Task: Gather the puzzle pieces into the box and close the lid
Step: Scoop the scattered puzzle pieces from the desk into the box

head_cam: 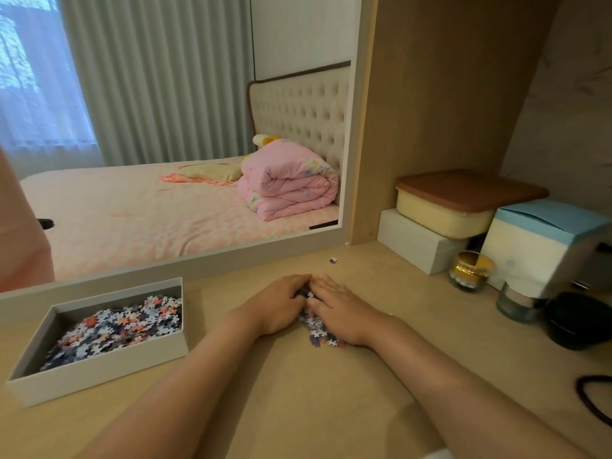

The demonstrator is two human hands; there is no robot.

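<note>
A grey cardboard box [99, 362] stands open at the left of the desk, with many small puzzle pieces [116, 329] heaped inside it. My left hand [281, 303] and my right hand [341, 309] lie side by side at the desk's middle, cupped over a small pile of loose puzzle pieces [318, 329]. Pieces show between and under the palms; most of the pile is hidden. One stray piece [333, 260] lies farther back, near the mirror's corner. No lid is in view.
A large mirror [185, 144] rises behind the desk, reflecting a bed. At the right stand a white box [417, 246] under a yellow tub [443, 213], a blue-topped carton [543, 240], two small jars [470, 270], a black pouch [579, 323] and a dark cord [592, 399].
</note>
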